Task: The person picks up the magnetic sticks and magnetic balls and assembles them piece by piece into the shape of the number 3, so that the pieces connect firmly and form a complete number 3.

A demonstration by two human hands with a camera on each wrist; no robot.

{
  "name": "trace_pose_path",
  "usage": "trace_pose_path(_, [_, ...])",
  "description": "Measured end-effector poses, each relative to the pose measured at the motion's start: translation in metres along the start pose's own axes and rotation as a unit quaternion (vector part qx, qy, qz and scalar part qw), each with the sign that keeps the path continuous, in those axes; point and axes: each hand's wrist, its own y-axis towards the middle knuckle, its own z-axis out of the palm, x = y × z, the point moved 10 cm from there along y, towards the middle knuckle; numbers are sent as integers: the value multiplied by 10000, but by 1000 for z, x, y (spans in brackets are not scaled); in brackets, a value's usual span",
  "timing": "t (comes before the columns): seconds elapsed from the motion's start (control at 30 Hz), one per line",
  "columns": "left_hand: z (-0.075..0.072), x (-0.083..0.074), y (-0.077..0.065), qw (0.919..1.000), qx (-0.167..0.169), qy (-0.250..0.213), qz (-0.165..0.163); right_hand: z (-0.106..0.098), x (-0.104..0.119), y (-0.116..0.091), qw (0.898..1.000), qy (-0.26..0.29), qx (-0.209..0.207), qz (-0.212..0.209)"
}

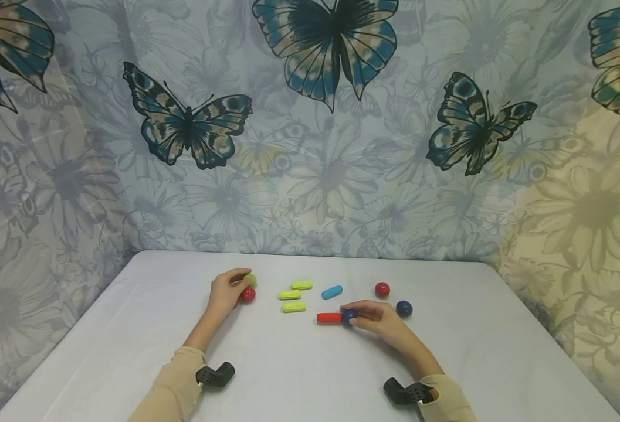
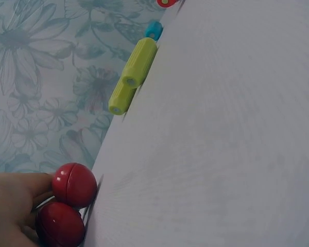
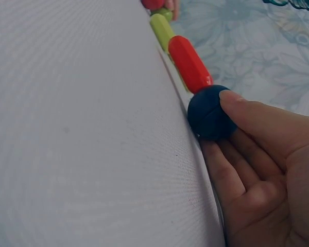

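My left hand (image 1: 226, 291) is at the left of the group with its fingers around a green ball (image 1: 252, 281). A red ball (image 1: 248, 295) sits just in front of it, and a second red ball (image 2: 61, 224) shows beside the first in the left wrist view. The green ball is hidden from that view. On the right, my right hand (image 1: 380, 321) pinches a dark blue ball (image 3: 211, 114) between thumb and fingers. A red stick (image 1: 329, 317) lies end-on against this ball, pointing left; whether they are joined I cannot tell.
Several yellow-green sticks (image 1: 294, 307) lie mid-table, with a blue stick (image 1: 332, 292) to their right. Behind the right hand are another red ball (image 1: 382, 289) and another dark blue ball (image 1: 404, 309). A butterfly-print cloth (image 1: 336, 193) hangs behind the white table (image 1: 299, 375).
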Motion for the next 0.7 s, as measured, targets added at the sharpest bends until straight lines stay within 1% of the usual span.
trace_pose_path(0.13, [-2,1,0,10000,-81,0,-44,0,0,0,10000,-12,-9,24])
trace_pose_path(0.47, [-3,2,0,9999,-59,16,-91,0,-1,0,9999,-49,-58,98])
trace_pose_path(0.7, [-5,3,1,9998,-125,37,-164,0,-2,1,9999,-51,-49,77])
